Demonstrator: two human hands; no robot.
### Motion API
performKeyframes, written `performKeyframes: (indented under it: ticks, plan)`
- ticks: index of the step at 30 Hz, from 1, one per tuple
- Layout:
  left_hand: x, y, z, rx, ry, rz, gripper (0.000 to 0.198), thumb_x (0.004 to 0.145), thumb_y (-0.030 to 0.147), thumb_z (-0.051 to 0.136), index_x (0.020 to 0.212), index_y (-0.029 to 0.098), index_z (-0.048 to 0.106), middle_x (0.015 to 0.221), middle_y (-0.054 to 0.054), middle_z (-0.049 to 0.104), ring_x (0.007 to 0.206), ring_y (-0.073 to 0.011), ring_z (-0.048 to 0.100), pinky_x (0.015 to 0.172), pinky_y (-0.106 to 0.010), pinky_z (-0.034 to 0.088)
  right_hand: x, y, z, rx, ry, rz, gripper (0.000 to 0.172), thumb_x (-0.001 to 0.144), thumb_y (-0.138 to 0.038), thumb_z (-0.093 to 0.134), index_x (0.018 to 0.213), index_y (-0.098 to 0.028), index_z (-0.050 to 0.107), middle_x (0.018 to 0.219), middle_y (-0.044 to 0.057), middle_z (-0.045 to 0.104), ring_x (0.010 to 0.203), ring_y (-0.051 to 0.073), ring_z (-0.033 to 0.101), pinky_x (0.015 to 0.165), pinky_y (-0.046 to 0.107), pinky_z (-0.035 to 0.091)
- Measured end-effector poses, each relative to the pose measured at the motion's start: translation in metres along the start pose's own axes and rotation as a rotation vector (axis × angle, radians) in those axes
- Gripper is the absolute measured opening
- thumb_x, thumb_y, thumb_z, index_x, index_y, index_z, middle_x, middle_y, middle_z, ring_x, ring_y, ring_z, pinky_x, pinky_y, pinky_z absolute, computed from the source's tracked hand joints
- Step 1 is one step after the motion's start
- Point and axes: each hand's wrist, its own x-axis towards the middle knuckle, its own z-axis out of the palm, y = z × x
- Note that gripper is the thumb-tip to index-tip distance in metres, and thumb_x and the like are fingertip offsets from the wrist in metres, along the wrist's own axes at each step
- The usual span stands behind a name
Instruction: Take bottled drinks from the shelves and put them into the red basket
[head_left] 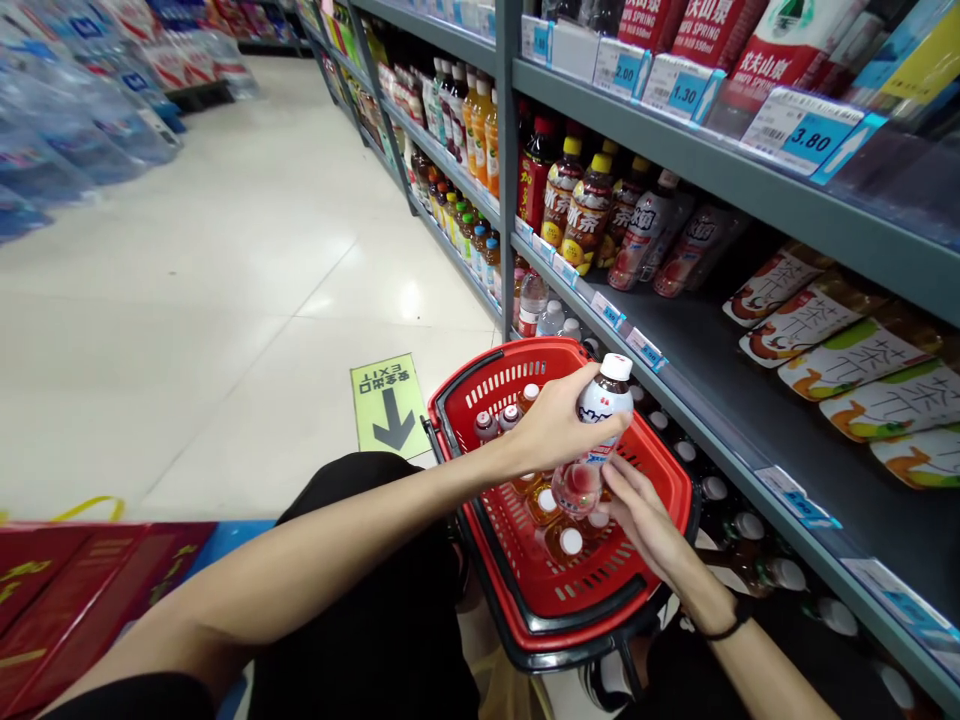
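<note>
A drink bottle (577, 482) with a white cap, a pale printed label and pinkish contents is held tilted over the red shopping basket (517, 598). My left hand (551, 425) wraps round its upper part, thumb across the label. Lower down, the fingers of my right hand (637, 505) rest against the bottle's side near its base; part of their grip is hidden. Inside the basket stand several bottles, among them white-capped ones with amber contents (568, 542) and darker-labelled ones (486, 427) at the far left.
Grey drink shelves (705, 150) run along the right, with iced tea bottles (589, 215) and juice bottles lying down (840, 350). A green exit sign (388, 405) marks the floor. Red boxes (67, 590) stand at lower left; wrapped water packs (67, 110) are stacked far left.
</note>
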Motion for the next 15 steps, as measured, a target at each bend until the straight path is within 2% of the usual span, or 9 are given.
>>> performKeyframes:
  ticks: [3,5,7,9,12,15]
  plan:
    - [0.001,-0.005,0.002,-0.055,0.024,0.002,0.025,0.089,0.032,0.069,0.109,0.019,0.062,0.086,0.002,0.064,0.076,-0.0134,0.058,0.068,-0.027,0.047,0.0,0.0,-0.001,-0.035,0.052,-0.025,0.062,0.074,-0.053,0.091,0.127,-0.026,0.074,0.127,0.008,0.075,0.103,0.026,0.073,0.074,0.031,0.058]
    - [0.002,-0.006,0.002,-0.046,0.056,-0.001,0.024,0.09,0.033,0.068,0.108,0.019,0.062,0.088,0.001,0.064,0.077,-0.0136,0.058,0.07,-0.028,0.048,0.001,-0.001,0.0,-0.02,0.053,-0.053,0.056,0.076,-0.051,0.089,0.124,-0.026,0.076,0.129,0.008,0.074,0.107,0.027,0.072,0.074,0.031,0.059]
    - [0.002,-0.003,0.002,-0.023,0.067,-0.007,0.025,0.092,0.038,0.068,0.105,0.018,0.061,0.087,0.001,0.064,0.076,-0.0137,0.057,0.07,-0.028,0.048,0.002,-0.003,0.001,0.062,0.025,-0.06,0.05,0.081,-0.058,0.081,0.12,-0.026,0.077,0.129,0.008,0.074,0.114,0.029,0.07,0.076,0.033,0.06]
    - [0.0,0.002,0.001,-0.018,0.044,-0.003,0.029,0.094,0.044,0.066,0.105,0.018,0.061,0.087,0.001,0.063,0.076,-0.0139,0.056,0.069,-0.028,0.047,0.003,-0.004,0.001,0.162,0.006,-0.055,0.053,0.083,-0.068,0.072,0.113,-0.025,0.079,0.126,0.009,0.076,0.12,0.032,0.067,0.079,0.037,0.06]
    - [-0.003,0.009,-0.001,-0.01,-0.026,0.027,0.029,0.096,0.044,0.064,0.106,0.018,0.062,0.088,0.0,0.064,0.077,-0.0146,0.057,0.071,-0.029,0.049,0.005,-0.003,0.0,0.208,0.033,-0.005,0.061,0.076,-0.077,0.071,0.1,-0.022,0.081,0.113,0.011,0.079,0.12,0.036,0.067,0.082,0.041,0.061]
    - [-0.007,0.012,-0.001,0.084,-0.052,0.113,0.036,0.09,0.04,0.07,0.116,0.017,0.062,0.105,-0.006,0.07,0.09,-0.02,0.064,0.083,-0.036,0.054,0.008,0.003,0.0,0.195,0.067,0.012,0.063,0.076,-0.08,0.068,0.097,-0.022,0.08,0.102,0.01,0.081,0.113,0.036,0.071,0.085,0.044,0.061]
